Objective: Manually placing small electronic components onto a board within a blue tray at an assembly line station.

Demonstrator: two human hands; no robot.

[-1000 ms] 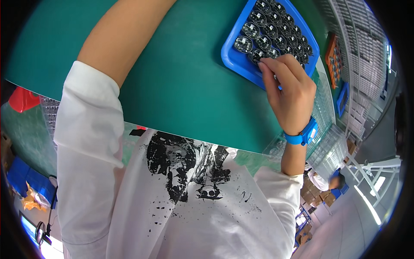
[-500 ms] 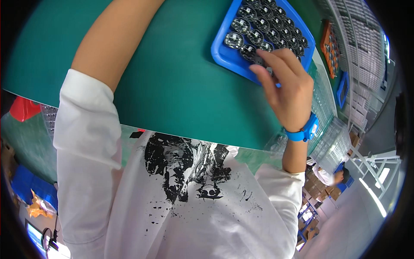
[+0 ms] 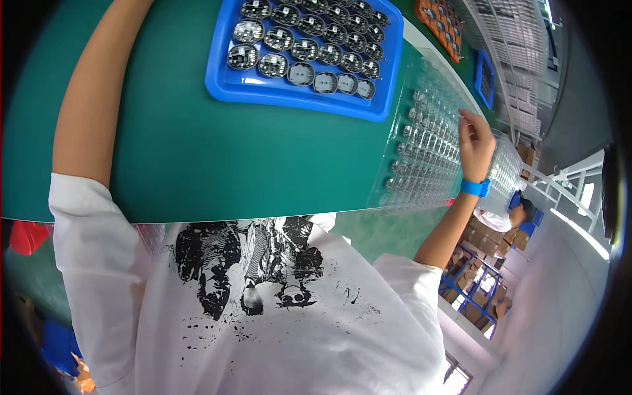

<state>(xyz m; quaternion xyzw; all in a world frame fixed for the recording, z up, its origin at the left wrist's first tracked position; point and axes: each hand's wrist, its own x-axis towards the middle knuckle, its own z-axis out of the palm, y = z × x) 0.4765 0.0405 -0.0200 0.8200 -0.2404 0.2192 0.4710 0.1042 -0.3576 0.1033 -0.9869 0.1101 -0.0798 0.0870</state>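
My right hand (image 3: 477, 141) is over the clear plastic blister tray (image 3: 431, 141) at the right, with its fingers bent and a gap between thumb and fingers. Nothing shows between them. A blue wristband (image 3: 475, 188) circles that wrist. Small clear or silvery parts fill rows of the blister tray. At the top centre, a blue tray (image 3: 296, 105) carries rows of round modules (image 3: 304, 49) with dark circuit boards; several pale grey discs (image 3: 325, 82) lie along its near edge. My left forearm (image 3: 92, 99) stretches out of the top edge, so the left hand is hidden from view.
The green tabletop (image 3: 250, 164) has its near edge against my white shirt. Farther right stand an orange tray (image 3: 440, 26) with round parts, a small blue tray (image 3: 485, 79) and stacked clear trays (image 3: 505, 164). A co-worker (image 3: 503, 217) is beyond, near shelving with boxes.
My right hand has left the blue tray and moved right to the clear blister tray. The view has swung right, so the whole near row of the blue tray now shows.
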